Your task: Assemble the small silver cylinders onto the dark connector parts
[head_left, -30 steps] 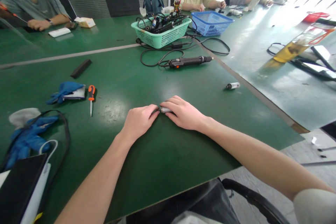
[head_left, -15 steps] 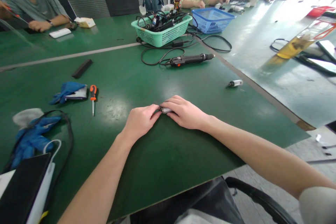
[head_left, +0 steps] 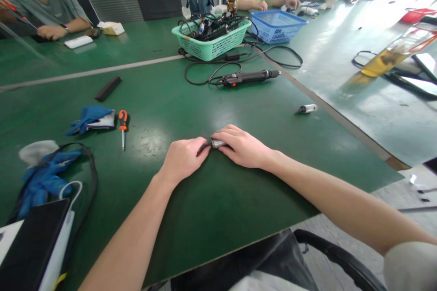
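My right hand rests on the green table with its fingers wrapped over a small silver cylinder, only the left end of which shows. My left hand lies just left of it, fingers curled, pinching a thin dark piece that meets the cylinder's end. The two hands touch at the fingertips.
A second silver cylinder lies to the right. A black electric screwdriver with its cable and a green basket of tools sit beyond. An orange-handled screwdriver, blue gloves and a black bar lie left. Other people sit at the far side.
Both hands stay in place on the cylinder. The dark piece at the left fingertips shows a little more now. The camera has shifted slightly.
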`<state>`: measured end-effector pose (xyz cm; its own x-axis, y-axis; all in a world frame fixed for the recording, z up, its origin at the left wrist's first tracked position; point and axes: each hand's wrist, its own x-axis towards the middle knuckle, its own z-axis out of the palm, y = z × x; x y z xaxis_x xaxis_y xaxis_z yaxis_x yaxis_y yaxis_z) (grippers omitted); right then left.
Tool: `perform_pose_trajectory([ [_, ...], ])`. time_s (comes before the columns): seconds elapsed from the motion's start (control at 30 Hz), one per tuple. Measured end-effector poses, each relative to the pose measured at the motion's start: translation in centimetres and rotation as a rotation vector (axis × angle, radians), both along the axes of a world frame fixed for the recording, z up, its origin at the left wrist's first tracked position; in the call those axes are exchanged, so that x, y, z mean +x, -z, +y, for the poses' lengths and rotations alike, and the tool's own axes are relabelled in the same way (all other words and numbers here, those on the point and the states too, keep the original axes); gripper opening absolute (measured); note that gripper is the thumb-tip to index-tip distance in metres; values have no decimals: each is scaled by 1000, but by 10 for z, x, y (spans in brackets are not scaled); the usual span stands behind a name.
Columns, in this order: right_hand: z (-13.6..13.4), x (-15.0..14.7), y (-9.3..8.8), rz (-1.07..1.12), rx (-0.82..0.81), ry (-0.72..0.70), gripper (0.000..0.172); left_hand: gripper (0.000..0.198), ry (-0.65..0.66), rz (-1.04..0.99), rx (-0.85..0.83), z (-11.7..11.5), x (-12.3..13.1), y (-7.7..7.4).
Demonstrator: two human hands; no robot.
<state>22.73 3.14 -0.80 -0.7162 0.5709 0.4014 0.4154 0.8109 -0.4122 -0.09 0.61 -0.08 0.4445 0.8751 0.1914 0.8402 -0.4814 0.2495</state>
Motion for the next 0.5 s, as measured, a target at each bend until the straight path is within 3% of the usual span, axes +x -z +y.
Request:
perform_pose_trajectory([
  [0.33,0,1,-9,-296,189,34,35,23,18,59,62,0,1,1],
  [0.5,39,27,-11,-434,262,99,41,21,-6,52,76,-3,2,3],
])
